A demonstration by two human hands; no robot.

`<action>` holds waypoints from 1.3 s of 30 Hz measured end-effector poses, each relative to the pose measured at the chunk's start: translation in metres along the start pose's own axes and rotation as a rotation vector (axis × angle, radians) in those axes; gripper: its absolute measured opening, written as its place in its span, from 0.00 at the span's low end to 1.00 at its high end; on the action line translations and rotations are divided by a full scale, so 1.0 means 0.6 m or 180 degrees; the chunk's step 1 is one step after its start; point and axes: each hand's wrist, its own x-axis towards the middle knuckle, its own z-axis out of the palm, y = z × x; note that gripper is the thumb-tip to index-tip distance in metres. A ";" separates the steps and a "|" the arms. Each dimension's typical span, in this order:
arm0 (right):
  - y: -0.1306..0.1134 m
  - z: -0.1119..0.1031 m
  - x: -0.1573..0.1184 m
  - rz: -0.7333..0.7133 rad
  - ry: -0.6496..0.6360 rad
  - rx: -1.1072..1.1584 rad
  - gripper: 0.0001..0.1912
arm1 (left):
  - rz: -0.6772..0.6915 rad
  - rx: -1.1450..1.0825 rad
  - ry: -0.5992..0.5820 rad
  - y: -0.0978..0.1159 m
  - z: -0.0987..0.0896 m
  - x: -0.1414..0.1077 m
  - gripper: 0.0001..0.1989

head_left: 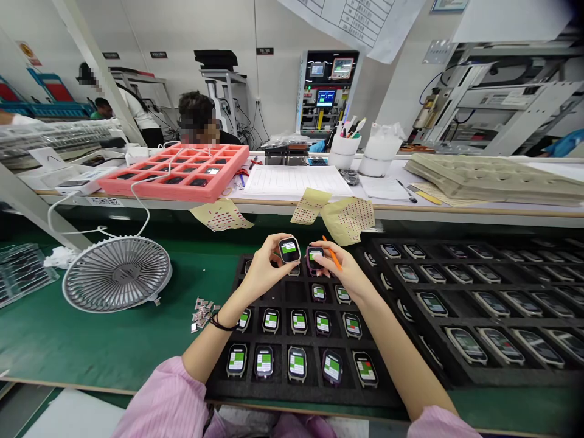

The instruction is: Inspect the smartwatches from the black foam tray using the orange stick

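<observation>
The left hand has its fingers curled firmly around a smartwatch, while the right hand pinches a second watch, an orange pen tucked in its fingers — both are held just above a black foam tray of lit watches on the near side of the bench. With two things in one hand, a loosened pinch could drop that watch onto the rows below — scratching a screen — and a careless pen tip could mark it.
</observation>
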 end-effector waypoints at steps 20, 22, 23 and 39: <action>0.001 0.027 -0.036 -0.0207 -0.0213 -0.0996 0.26 | 0.1208 0.2179 -0.0389 -0.009 0.019 -0.012 0.19; -0.004 0.025 -0.035 -0.0202 -0.0302 -0.0794 0.26 | 0.1427 0.2023 -0.0296 -0.006 0.015 -0.011 0.19; -0.008 0.023 -0.033 -0.0166 -0.0384 -0.0599 0.26 | 0.1540 0.1883 -0.0258 -0.004 0.012 -0.010 0.19; -0.010 0.007 -0.025 0.0339 -0.1432 0.1007 0.23 | 0.1894 0.0859 -0.0368 0.004 0.011 -0.008 0.23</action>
